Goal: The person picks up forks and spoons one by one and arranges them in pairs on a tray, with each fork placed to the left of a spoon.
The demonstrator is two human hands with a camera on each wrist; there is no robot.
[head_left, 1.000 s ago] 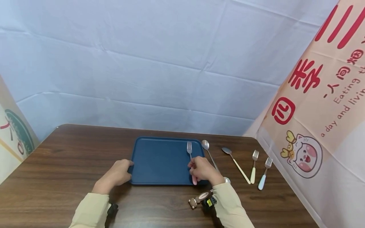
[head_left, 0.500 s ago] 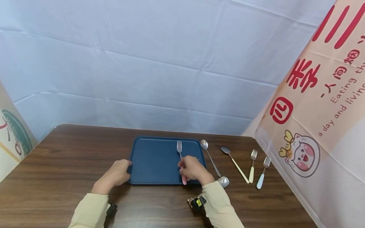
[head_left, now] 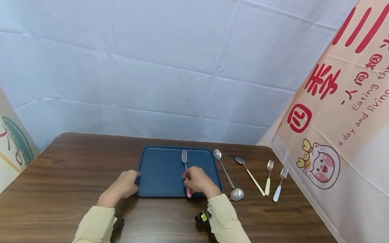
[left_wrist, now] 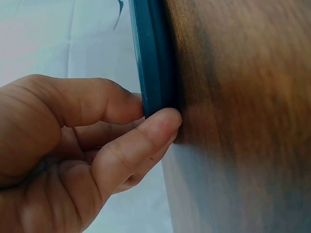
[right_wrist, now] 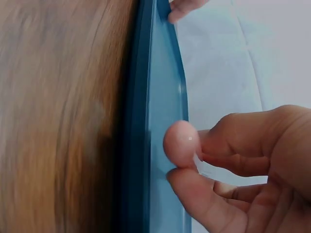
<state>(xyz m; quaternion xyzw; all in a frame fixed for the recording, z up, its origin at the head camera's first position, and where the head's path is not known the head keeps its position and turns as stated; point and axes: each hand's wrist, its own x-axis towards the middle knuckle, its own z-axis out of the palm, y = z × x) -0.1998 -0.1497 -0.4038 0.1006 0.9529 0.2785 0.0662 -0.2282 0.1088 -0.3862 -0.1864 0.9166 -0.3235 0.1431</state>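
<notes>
Moved left across the tray (head_left: 158,172) since a second ago: pink-handled fork (head_left: 184,158), from near the tray's right rim to right of its middle, tines pointing to the far rim, handle end at the near rim. Pinched at the handle by right hand (head_left: 197,181), fingers (right_wrist: 228,141) curled round the pink end in the wrist view; too close to tell whether lying flat on the tray or lifted a little. Left hand (head_left: 123,186) unchanged, grasping the tray's left near corner, thumb (left_wrist: 141,141) and finger clamped on the rim. Tray sitting on the wooden table (head_left: 76,162).

Right of the tray, on the table: long steel spoon (head_left: 223,167) just beside the rim, another spoon bowl (head_left: 236,194) near the right corner, cream-handled spoon (head_left: 250,174) further right, then cream-handled fork (head_left: 267,177) and blue-handled fork (head_left: 279,184), well apart from the tray.

Progress, judged: one piece of cutlery on the tray and not yet let go; five pieces left outside. Early stage.
</notes>
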